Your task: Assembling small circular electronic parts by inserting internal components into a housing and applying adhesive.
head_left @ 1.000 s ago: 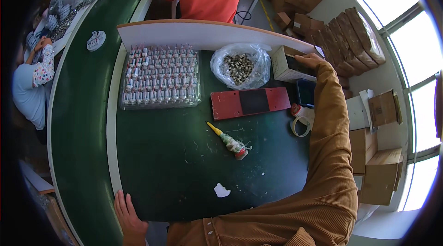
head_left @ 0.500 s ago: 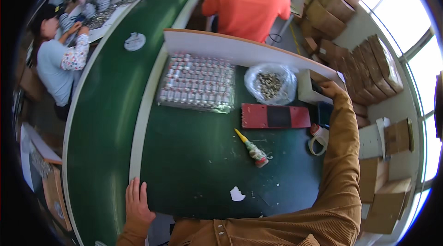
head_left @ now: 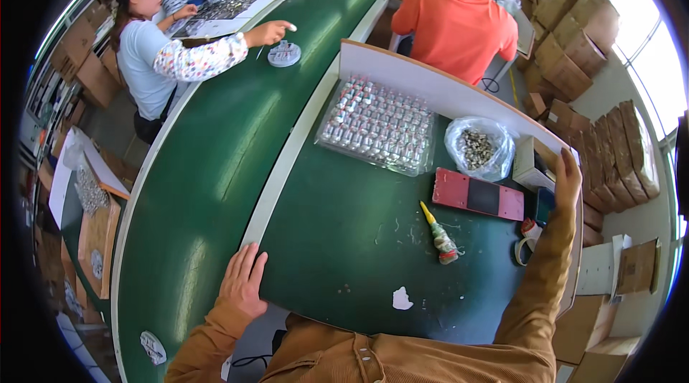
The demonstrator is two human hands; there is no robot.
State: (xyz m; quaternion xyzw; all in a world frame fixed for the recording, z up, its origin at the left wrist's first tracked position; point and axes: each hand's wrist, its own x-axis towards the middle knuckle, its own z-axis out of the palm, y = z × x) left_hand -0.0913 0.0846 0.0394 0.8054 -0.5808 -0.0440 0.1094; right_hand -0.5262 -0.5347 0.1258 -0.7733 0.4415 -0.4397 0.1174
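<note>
My left hand (head_left: 245,281) lies flat with fingers stretched on the pale edge strip between the bench (head_left: 337,254) and the green conveyor belt. At the far right, my right hand (head_left: 568,178) is beside the white box (head_left: 527,165) and the end of the low partition (head_left: 459,99); its fingers point up and appear extended, with nothing visible in them. Near it lie a red block with a dark middle (head_left: 448,188) and a roll of tape (head_left: 523,250). A yellow-tipped squeeze bottle (head_left: 443,243) lies mid-bench.
A clear tray of silver cylindrical parts (head_left: 377,124) and a plastic bag of small metal pieces (head_left: 476,147) stand along the partition. A white scrap (head_left: 402,298) lies near the front. Round pale pieces (head_left: 284,54) ride the conveyor (head_left: 215,189). Two people sit nearby.
My right hand has come out of the white box to its right side. The view has shifted left, and the person across the conveyor has stretched an arm over a round piece.
</note>
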